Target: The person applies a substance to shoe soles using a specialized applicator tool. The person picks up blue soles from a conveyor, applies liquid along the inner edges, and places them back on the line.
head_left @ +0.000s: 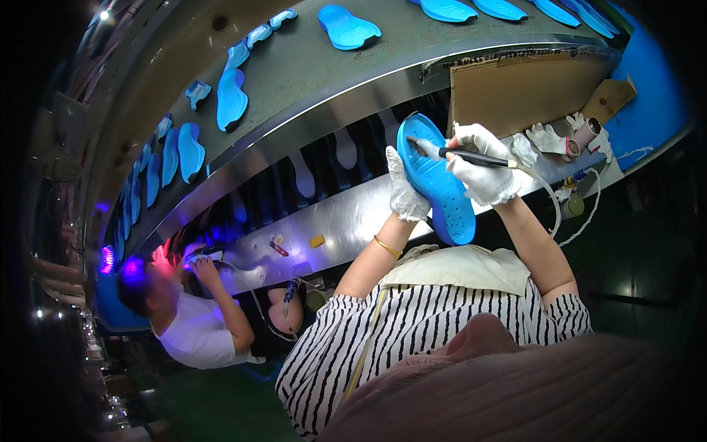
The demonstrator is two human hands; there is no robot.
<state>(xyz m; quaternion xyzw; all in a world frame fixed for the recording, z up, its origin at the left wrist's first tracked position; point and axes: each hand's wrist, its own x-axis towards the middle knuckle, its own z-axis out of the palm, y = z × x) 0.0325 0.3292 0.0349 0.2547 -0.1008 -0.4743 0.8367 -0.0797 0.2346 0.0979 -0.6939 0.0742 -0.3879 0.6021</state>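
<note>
In a white knit glove, my left hand [406, 193] is closed round the left side of a blue shoe sole [451, 210], which is tilted up in front of my chest with its holed inner face toward me. My right hand [480, 173], also gloved in white, grips a brush [482, 158] with a black handle. Its tip rests against the upper part of the sole's inner face. From the handle's rear end a pale hose [551, 193] loops down on the right. Part of my left fingers is hidden behind the sole.
A curved conveyor belt [294, 74] carries several blue soles and smaller blue pieces. Below runs a metal ledge [353, 219] with a yellow block [317, 241]. To the right are a cardboard sheet [508, 92] and spare gloves [546, 138]. A co-worker [199, 331] sits at the left.
</note>
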